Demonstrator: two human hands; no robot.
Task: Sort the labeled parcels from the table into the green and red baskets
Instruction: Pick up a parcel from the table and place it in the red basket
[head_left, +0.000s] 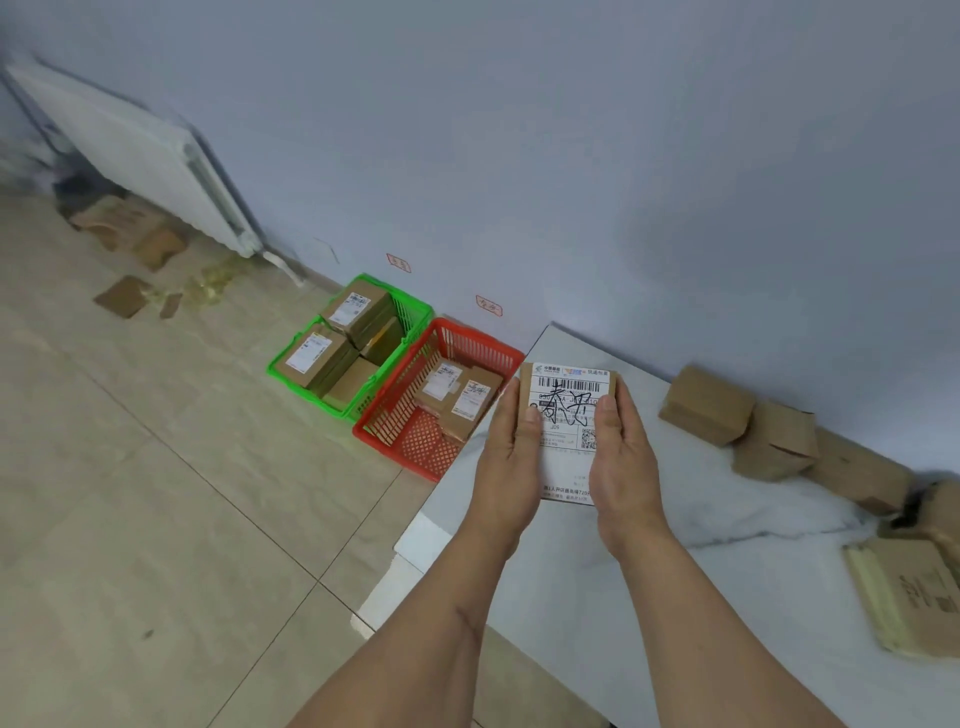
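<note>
My left hand and right hand grip a brown cardboard parcel with a white label between them, thumbs on top. The red plastic basket sits just left of my grip.

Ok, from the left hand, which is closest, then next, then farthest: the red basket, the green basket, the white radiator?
1. Red basket: on the floor just left of the left hand, beside the table corner.
2. Green basket: next one along, beyond the red one by the wall.
3. White radiator: far off at the upper left, leaning on the wall.
</note>
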